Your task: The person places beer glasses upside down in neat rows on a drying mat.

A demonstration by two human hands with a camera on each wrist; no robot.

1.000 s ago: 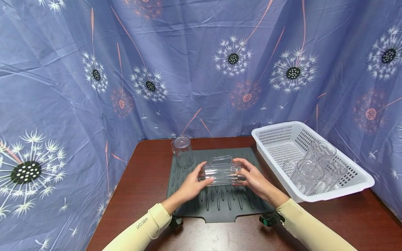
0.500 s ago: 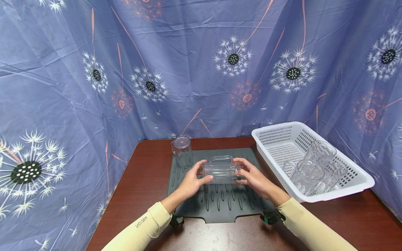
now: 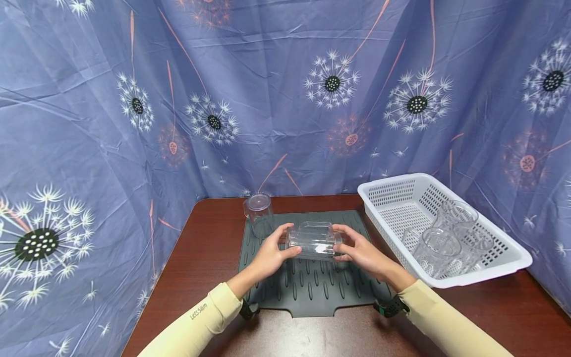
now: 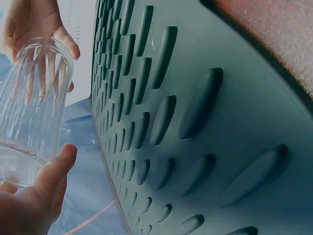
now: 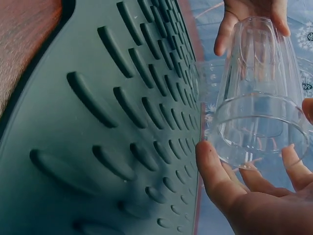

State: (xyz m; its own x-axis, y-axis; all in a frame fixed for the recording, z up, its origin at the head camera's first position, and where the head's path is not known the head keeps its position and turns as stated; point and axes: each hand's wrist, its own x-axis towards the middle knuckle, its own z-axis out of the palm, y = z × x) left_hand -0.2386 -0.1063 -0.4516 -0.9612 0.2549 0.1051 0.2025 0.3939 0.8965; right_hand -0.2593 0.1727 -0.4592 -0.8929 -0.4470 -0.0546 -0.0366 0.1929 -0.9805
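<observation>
A clear glass mug [image 3: 312,244] lies sideways between both hands, over the dark drying mat [image 3: 312,292], its handle toward the far side. My left hand [image 3: 270,255] grips its base end, thumb on the near side and fingers behind. At the rim end, my right hand [image 3: 365,254] holds it with spread fingers and thumb. The right wrist view shows the wide rim of the glass mug [image 5: 261,117] among the right fingertips. Fluted sides show on the mug [image 4: 34,112] in the left wrist view.
Another clear mug [image 3: 260,214] stands upside down at the mat's back left corner. A white perforated basket [image 3: 388,243] on the right holds several clear mugs [image 3: 439,245]. The brown table [image 3: 196,258] meets a blue dandelion-print curtain [image 3: 267,99] behind.
The mug has shifted slightly left and turned a little about its length between the hands, so its highlights look different. Both hands keep their hold; the other mugs and basket stay put.
</observation>
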